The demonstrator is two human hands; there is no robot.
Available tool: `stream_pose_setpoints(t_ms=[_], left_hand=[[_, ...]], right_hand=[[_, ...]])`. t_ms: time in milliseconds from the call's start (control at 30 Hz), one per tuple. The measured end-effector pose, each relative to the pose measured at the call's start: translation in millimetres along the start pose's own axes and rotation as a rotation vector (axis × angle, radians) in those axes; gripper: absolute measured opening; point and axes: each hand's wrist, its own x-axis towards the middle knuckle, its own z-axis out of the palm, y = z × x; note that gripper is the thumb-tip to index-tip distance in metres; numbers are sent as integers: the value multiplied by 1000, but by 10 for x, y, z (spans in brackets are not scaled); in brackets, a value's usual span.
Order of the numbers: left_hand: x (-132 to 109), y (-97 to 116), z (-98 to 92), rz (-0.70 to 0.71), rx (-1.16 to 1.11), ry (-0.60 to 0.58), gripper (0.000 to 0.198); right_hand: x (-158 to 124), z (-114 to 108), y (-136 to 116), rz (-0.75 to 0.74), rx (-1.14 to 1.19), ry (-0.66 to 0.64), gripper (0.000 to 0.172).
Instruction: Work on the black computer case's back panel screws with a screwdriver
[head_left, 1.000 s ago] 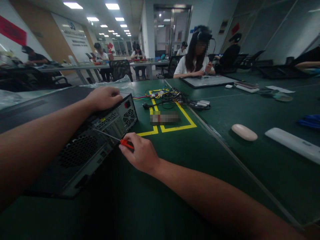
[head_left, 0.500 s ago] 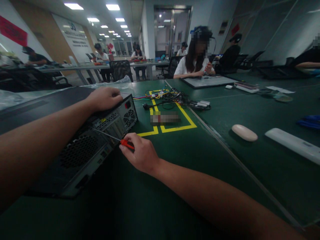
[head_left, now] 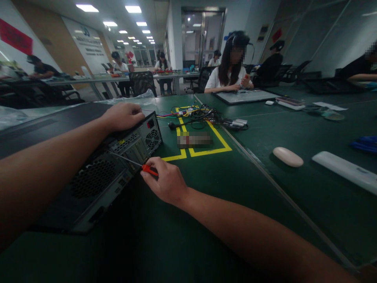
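A black and grey desktop computer case (head_left: 73, 114) lies on the green table at the left, its rear panel facing me. My left hand (head_left: 123, 116) rests on top of the case near the rear edge, fingers lying over the surface and partly hidden. In my right hand (head_left: 166, 179) is a screwdriver (head_left: 149, 169) with a red handle, pinched between thumb and fingers. Its thin shaft points left across the rear panel, above the round vent grille. The tip reaches the panel near the edge, beside my left forearm; whether it sits on a screw I cannot tell.
Bundled cables (head_left: 206, 114) and a blurred-out item (head_left: 194, 140) lie around the yellow tape marks (head_left: 210, 151). To the right are a pale oval case (head_left: 288, 156) and a long white object (head_left: 344, 169). Across the table a person (head_left: 229, 74) works at a flat panel (head_left: 247, 95).
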Motion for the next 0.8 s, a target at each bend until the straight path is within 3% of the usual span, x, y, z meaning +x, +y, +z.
stream_pose_setpoints(t_ms=[800], left_hand=[[-15, 22, -24, 8, 24, -14, 43]], right_hand=[[-1, -13, -40, 1, -35, 9, 39]])
